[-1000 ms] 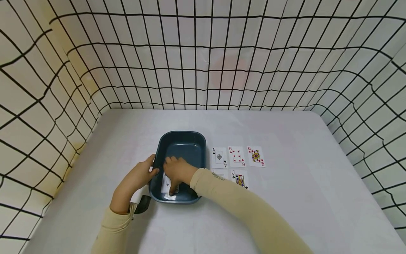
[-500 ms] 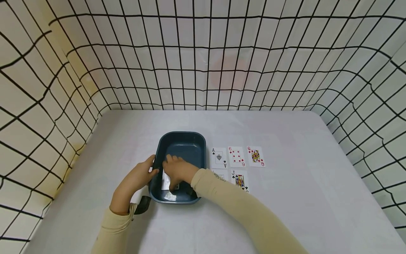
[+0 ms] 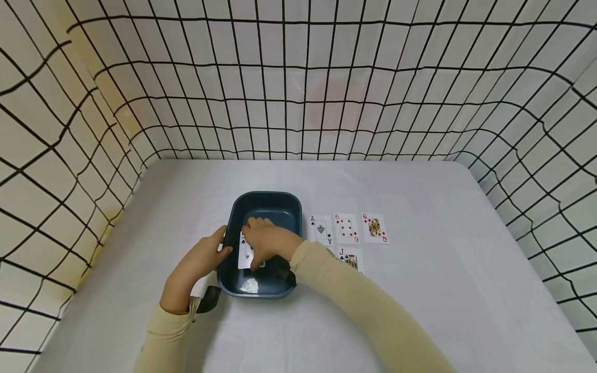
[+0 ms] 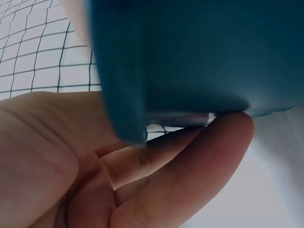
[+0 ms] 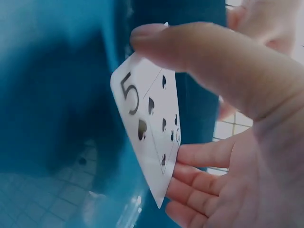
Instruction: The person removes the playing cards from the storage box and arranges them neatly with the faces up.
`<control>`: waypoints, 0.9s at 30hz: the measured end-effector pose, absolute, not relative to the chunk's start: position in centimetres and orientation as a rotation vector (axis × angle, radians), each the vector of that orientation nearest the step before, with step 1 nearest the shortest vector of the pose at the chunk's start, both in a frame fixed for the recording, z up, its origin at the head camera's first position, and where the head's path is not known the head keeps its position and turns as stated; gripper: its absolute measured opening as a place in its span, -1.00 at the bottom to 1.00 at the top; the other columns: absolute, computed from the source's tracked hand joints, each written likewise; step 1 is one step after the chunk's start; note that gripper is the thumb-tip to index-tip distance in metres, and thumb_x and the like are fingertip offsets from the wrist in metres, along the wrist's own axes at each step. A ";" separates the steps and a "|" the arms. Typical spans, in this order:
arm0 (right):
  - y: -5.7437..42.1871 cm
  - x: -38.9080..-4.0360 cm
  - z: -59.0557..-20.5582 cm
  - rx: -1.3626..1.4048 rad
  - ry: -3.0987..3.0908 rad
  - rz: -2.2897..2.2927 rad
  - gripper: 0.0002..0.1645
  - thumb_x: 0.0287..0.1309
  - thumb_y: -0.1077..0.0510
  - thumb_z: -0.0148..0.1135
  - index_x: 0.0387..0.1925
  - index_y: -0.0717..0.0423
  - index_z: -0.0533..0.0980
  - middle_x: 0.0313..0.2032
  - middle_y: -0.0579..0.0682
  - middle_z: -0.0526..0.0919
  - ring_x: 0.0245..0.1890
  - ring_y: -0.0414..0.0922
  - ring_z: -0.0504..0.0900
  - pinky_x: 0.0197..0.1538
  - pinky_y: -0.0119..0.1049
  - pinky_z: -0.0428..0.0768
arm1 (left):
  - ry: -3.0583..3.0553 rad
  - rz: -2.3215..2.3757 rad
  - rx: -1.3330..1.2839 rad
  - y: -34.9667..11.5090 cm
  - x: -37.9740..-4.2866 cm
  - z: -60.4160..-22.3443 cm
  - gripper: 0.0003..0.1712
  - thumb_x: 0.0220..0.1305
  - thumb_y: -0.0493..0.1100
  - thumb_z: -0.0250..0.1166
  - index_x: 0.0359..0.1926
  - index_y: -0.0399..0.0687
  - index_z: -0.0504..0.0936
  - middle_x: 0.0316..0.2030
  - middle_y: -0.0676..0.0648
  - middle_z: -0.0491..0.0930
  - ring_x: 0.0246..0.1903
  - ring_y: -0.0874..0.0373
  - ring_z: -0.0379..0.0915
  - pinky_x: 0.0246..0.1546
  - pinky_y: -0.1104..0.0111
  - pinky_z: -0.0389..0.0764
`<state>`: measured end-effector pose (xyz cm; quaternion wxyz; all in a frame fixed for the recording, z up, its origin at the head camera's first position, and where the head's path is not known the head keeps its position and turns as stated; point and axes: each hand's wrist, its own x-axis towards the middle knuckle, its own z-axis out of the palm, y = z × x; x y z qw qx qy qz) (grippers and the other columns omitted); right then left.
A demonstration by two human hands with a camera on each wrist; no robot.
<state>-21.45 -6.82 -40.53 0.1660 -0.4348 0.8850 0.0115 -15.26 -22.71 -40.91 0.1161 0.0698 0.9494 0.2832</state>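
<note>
A dark blue plastic tray (image 3: 268,194) stands on the white table. My left hand (image 3: 200,264) grips the tray's left side, with the thumb at the rim and the fingers outside against its wall. Inside the tray, my right hand (image 3: 270,241) holds a five of spades playing card (image 3: 244,255) by its edges. The right wrist view shows the thumb at one end of that card (image 5: 152,114) and the fingertips along the other. The card is tilted there, above the tray floor.
Right of the tray lie an ace of spades (image 3: 320,230), a six of diamonds (image 3: 346,228) and a queen of diamonds (image 3: 375,228), face up. Below them lies a jack of clubs (image 3: 351,258), partly covered by the right sleeve (image 3: 345,290). Black netting (image 3: 298,98) encloses the table's back and sides.
My right hand has shifted slightly toward the far side of the tray, and the card has moved with it, away from the near wall. My left hand stays on the tray.
</note>
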 end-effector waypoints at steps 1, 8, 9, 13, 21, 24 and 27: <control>-6.6 -21.5 -40.3 -1.237 2.518 0.006 0.07 -0.33 -0.26 0.41 0.20 0.19 0.25 0.00 0.01 0.32 -0.10 -0.16 0.28 0.03 -0.32 0.28 | 2.780 0.826 0.201 -22.7 -15.3 -40.9 -0.39 0.25 -0.27 0.11 0.22 -0.46 0.09 -0.05 -0.44 0.43 -0.21 -0.15 0.49 -0.26 0.12 0.54; -4.7 -22.1 -38.6 -1.265 2.565 -0.071 0.14 -0.32 -0.25 0.41 0.25 0.21 0.17 0.10 0.06 0.29 0.01 -0.11 0.29 0.12 -0.28 0.27 | 2.779 0.827 0.187 -22.7 -15.3 -40.8 -0.40 0.24 -0.27 0.11 0.21 -0.45 0.10 -0.04 -0.43 0.42 -0.23 -0.13 0.50 -0.26 0.12 0.53; -4.3 -22.1 -38.3 -1.269 2.576 -0.077 0.14 -0.32 -0.24 0.41 0.25 0.21 0.17 0.11 0.07 0.28 0.02 -0.10 0.28 0.13 -0.27 0.27 | 2.782 0.825 0.190 -22.7 -15.3 -40.8 -0.40 0.24 -0.27 0.11 0.21 -0.46 0.11 -0.04 -0.43 0.42 -0.21 -0.15 0.49 -0.24 0.10 0.53; -2.3 -22.5 -37.5 -1.248 2.609 -0.118 0.15 -0.32 -0.21 0.42 0.26 0.23 0.15 0.12 0.10 0.26 0.02 -0.07 0.27 0.12 -0.23 0.26 | 2.805 0.808 0.223 -22.7 -15.3 -40.9 -0.42 0.23 -0.28 0.11 0.18 -0.48 0.13 -0.04 -0.44 0.42 -0.14 -0.21 0.45 -0.18 0.06 0.49; 3.0 -23.3 -37.4 -1.137 2.677 -0.177 0.17 -0.37 -0.15 0.46 0.26 0.26 0.13 0.13 0.12 0.24 0.01 -0.06 0.27 0.09 -0.24 0.29 | 2.815 0.809 0.262 -22.8 -15.2 -40.8 -0.43 0.23 -0.29 0.11 0.18 -0.48 0.13 -0.05 -0.45 0.42 -0.12 -0.23 0.43 -0.15 0.03 0.46; 4.9 -23.5 -37.8 -1.111 2.698 -0.197 0.18 -0.38 -0.11 0.46 0.26 0.27 0.12 0.12 0.12 0.24 -0.01 -0.07 0.28 0.07 -0.25 0.30 | 2.798 0.826 0.248 -22.8 -15.1 -40.7 -0.42 0.24 -0.29 0.11 0.19 -0.48 0.11 -0.04 -0.46 0.40 -0.25 -0.16 0.51 -0.19 0.06 0.49; 6.8 -23.4 -38.1 -1.078 2.708 -0.223 0.17 -0.39 -0.06 0.45 0.26 0.27 0.10 0.13 0.13 0.22 0.00 -0.05 0.27 0.08 -0.23 0.30 | 2.797 0.829 0.250 -22.7 -15.1 -40.7 -0.41 0.23 -0.29 0.11 0.19 -0.48 0.11 -0.04 -0.47 0.40 -0.30 -0.11 0.53 -0.22 0.08 0.51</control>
